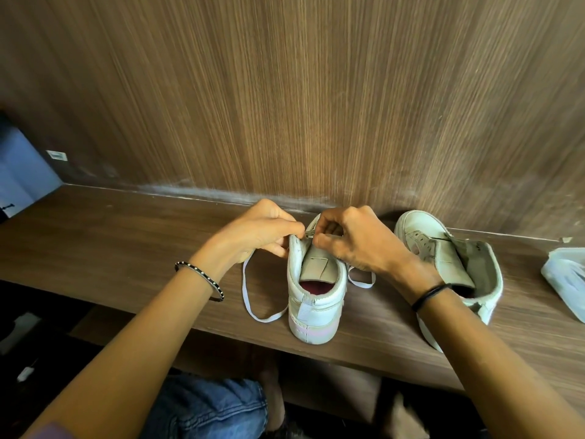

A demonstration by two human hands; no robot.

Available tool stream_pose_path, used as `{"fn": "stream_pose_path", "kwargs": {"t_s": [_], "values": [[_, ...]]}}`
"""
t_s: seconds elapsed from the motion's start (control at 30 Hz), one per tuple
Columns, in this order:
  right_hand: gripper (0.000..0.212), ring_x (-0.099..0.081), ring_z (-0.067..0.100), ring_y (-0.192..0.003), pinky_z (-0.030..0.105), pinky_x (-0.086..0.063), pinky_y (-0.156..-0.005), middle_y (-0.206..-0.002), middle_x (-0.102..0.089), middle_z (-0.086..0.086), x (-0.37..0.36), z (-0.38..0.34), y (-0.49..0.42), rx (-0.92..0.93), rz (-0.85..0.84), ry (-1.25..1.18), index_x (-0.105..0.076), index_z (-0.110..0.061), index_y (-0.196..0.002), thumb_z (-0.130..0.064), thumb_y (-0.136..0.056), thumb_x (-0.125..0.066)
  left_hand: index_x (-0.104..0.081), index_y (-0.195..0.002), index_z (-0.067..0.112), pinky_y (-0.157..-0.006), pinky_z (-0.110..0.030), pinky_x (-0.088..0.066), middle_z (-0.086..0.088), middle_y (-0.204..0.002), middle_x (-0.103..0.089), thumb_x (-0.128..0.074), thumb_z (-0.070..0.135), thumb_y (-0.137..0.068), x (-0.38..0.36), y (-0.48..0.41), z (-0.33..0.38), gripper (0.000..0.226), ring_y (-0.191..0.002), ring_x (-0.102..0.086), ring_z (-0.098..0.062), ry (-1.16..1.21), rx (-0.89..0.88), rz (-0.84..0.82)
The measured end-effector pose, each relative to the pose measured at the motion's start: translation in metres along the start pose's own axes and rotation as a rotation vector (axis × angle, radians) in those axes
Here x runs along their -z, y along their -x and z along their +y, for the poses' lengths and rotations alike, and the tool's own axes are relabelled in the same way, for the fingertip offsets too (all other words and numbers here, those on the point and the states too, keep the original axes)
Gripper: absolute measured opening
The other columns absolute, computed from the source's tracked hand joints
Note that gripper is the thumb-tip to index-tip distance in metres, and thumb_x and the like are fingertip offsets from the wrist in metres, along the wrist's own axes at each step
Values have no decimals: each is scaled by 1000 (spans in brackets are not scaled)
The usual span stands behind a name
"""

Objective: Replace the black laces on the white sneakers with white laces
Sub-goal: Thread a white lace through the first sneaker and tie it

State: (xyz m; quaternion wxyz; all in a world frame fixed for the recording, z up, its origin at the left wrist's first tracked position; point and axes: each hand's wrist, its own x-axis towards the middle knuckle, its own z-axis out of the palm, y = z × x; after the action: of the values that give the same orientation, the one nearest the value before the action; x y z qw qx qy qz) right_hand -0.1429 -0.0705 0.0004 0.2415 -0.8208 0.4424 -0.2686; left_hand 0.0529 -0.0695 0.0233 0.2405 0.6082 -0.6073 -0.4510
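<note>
Hands: together at the upper eyelets. My left hand pinches the near sneaker's flap, and my right hand pinches the white lace tip.
Sneaker: upright on the shelf, heel toward me.
Threading: I should brace the flap and feed the tip straight — lace flat, untwisted.

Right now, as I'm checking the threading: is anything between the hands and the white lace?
Nothing visible: the right hand pinches the white lace at the sneaker's eyelets, the left hand grips its flap; the second sneaker sits apart.
</note>
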Motion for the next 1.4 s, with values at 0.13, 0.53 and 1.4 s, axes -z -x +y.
{"fn": "stream_pose_path", "kwargs": {"t_s": [0.13,0.53,1.4], "values": [[15,-65,18,-73,40,-55,-72,-76,-69,3,-2,3,-1,27,8,45,-69,-16,-89,-30,-90,-72,-68,-89,-14,-62,-22,-57,0,-56,-33,-67,7,-90,1,0,0,21,-49,-38,-9,0,-2,-7],[14,-64,15,-73,40,-55,-72,-77,-69,-2,-5,3,0,55,35,73,-66,-22,-88,-36,-90,-71,-64,-97,-20,-60,-20,-56,-7,-65,-38,-66,8,-90,1,1,0,29,-59,-44,-15,6,0,-13],[9,-68,10,-84,39,-60,-80,-87,-72,-9,-18,-3,0,-161,74,20,-74,-26,-86,-33,-90,-70,-77,-97,10,-61,-25,-59,0,-82,-72,-63,22,-101,-9,-4,-6,18,-81,-68,-8,77,46,-39]]}}
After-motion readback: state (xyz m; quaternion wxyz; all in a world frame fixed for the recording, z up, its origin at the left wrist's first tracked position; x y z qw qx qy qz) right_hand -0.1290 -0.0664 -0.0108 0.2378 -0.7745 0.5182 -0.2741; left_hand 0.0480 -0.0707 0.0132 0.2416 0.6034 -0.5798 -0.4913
